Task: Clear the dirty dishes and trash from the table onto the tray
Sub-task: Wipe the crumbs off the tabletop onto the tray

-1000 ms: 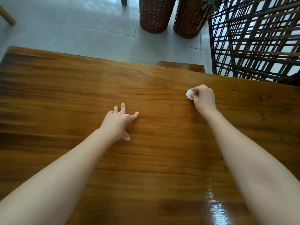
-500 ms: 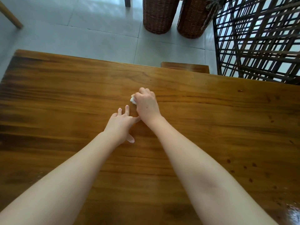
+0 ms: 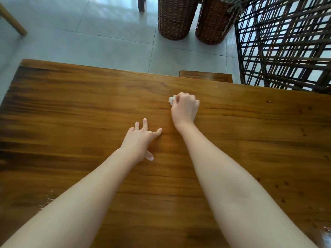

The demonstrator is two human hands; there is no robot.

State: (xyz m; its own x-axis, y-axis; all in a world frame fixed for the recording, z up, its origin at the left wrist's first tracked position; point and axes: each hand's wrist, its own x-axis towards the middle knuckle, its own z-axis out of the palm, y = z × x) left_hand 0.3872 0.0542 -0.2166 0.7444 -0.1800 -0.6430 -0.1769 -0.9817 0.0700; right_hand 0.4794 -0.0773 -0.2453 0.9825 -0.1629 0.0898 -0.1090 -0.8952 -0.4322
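Observation:
My right hand [image 3: 184, 108] grips a small crumpled white tissue [image 3: 171, 100] and presses it onto the wooden table [image 3: 71, 108] near the middle. Only a corner of the tissue shows past my fingers. My left hand [image 3: 139, 140] rests flat on the table with its fingers spread, just below and to the left of the right hand. No tray and no dishes are in view.
A wooden chair top [image 3: 206, 76] stands against the table's far edge. Two wicker baskets [image 3: 176, 18] stand on the tiled floor beyond, and a dark lattice rack [image 3: 286, 42] rises at the right. Small dark spots [image 3: 302, 131] and a wet sheen [image 3: 322, 233] mark the table's right side.
My right hand swept the tissue left across the table to just above the left hand, then back to the right a little. The left hand has stayed pressed in place.

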